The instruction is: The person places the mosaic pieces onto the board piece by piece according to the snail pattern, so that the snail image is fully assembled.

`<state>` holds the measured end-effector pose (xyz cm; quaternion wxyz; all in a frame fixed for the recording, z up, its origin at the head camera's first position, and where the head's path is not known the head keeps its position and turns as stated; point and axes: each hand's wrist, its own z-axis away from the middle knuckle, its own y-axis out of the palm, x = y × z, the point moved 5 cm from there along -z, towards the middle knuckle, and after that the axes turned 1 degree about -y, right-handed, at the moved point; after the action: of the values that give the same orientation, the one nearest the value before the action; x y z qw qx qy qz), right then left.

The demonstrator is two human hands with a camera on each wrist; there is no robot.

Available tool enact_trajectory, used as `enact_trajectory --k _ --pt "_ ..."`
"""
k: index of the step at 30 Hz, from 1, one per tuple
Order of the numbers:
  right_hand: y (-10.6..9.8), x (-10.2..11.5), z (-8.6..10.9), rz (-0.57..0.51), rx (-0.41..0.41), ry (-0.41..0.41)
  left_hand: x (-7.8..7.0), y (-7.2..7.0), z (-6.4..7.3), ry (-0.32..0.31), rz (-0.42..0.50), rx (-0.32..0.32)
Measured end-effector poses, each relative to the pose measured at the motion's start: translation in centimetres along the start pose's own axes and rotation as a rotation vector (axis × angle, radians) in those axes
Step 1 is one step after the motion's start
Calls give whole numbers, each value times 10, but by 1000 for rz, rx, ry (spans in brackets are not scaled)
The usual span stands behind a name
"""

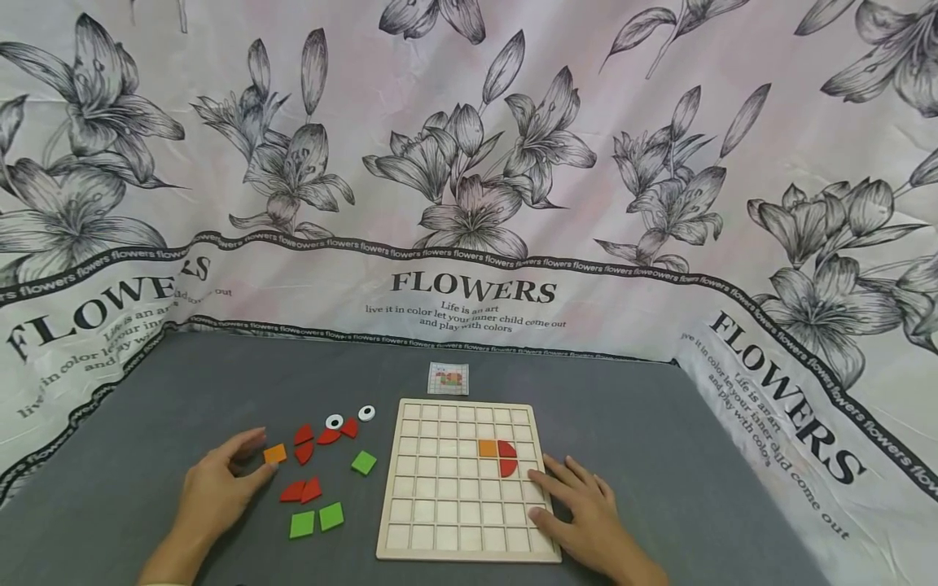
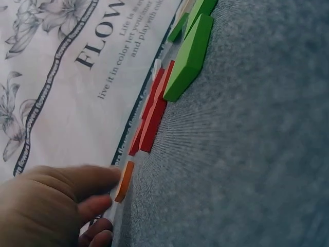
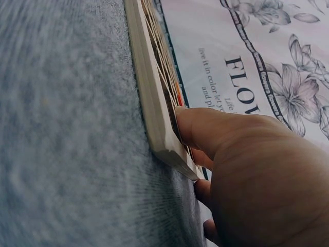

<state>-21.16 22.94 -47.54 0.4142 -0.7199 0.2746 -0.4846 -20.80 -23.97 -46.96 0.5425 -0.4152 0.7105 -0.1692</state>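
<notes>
In the head view my left hand (image 1: 220, 484) is at an orange square tile (image 1: 274, 453) lying on the grey cloth. Its thumb touches the tile's near edge, while the index finger stands apart from it. The left wrist view shows the same orange tile (image 2: 125, 181) at the thumb tip. My right hand (image 1: 586, 513) rests at the right edge of a wooden grid board (image 1: 423, 488), with thumb and index fingertips on the rim. On the board lie an orange square (image 1: 487, 448) and two red quarter-round tiles (image 1: 507, 467), side by side.
Between left hand and board lie several red tiles (image 1: 304, 452), green squares (image 1: 331, 516) and two white eye discs (image 1: 366, 413). A small picture card (image 1: 449, 379) lies behind the board. Flower-printed fabric (image 1: 469, 293) walls the grey table (image 1: 659, 439) at back and sides.
</notes>
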Motion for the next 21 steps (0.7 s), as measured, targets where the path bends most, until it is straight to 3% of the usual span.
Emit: enact_trajectory --k 5,10,16,21 --pt "-1 1 -1 -8 20 2 2 4 -2 6 -21 55" --pt "-1 0 -2 -3 18 6 0 5 -2 34 -31 18" --pt "-2 0 -2 -2 36 11 1 6 1 10 -19 4" --pt "-1 0 -1 -9 47 20 -2 2 4 17 0 -51"
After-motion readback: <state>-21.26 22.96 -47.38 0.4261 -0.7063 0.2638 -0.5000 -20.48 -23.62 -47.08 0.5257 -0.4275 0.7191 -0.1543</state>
